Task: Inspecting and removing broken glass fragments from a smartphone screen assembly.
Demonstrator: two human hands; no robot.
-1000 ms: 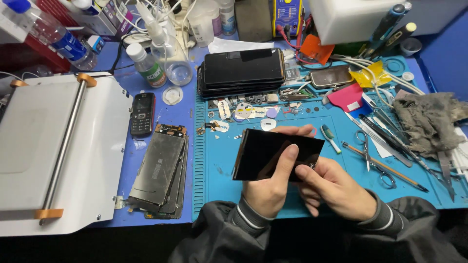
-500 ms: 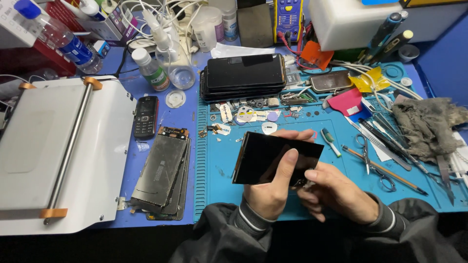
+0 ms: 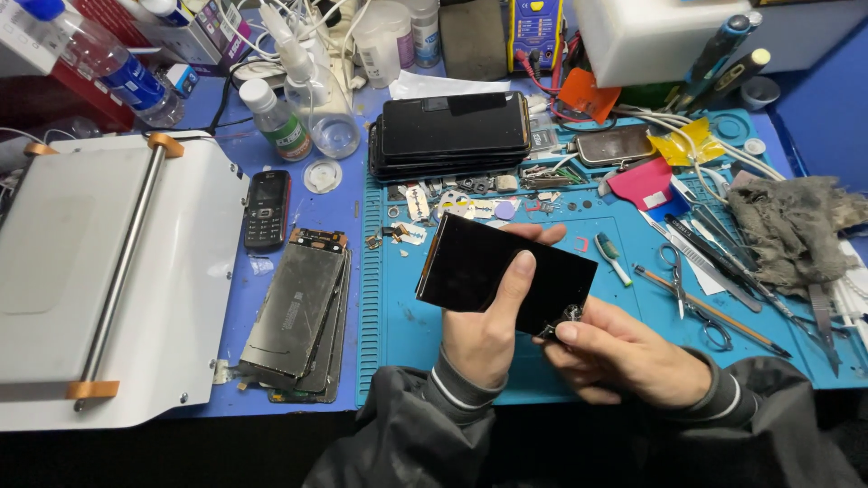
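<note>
far left: a big white machine point(image 3: 99, 271) with a flat plate and a steel bar running top to bottom, orange tabs at both bar ends. under the middle and right: a blue work mat point(image 3: 398, 325) with ridged left edge. top right: a white plastic tub point(image 3: 651, 36). right edge: a crumpled grey rag point(image 3: 796, 230). top middle of the mat: a stack of dark phone screens point(image 3: 452, 131), lying flat. left of the mat, beside the machine: a pile of stripped phone panels point(image 3: 298, 312), grey backs up, tilted slightly. low in the middle, above the mat: a black glass panel point(image 3: 479, 267), held flat and tilted, upper left corner higher. left hand point(image 3: 484, 334) clamped on that panel from below, thumb pressed over its front face, fingertips showing past the far edge. right hand point(image 3: 624, 352) closed in a pinch at the panel's lower right corner, thumb and forefinger on a small dark bit there; too small to tell what. both hands close together, nearly touching. top left: a clear water bottle point(image 3: 108, 68) on its side. between machine and mat: a small black keypad phone point(image 3: 268, 210). right of the panel: scissors point(image 3: 692, 298), tweezers and thin tools spread on the mat. above the panel: scattered tiny parts and stickers point(image 3: 434, 203).
</note>
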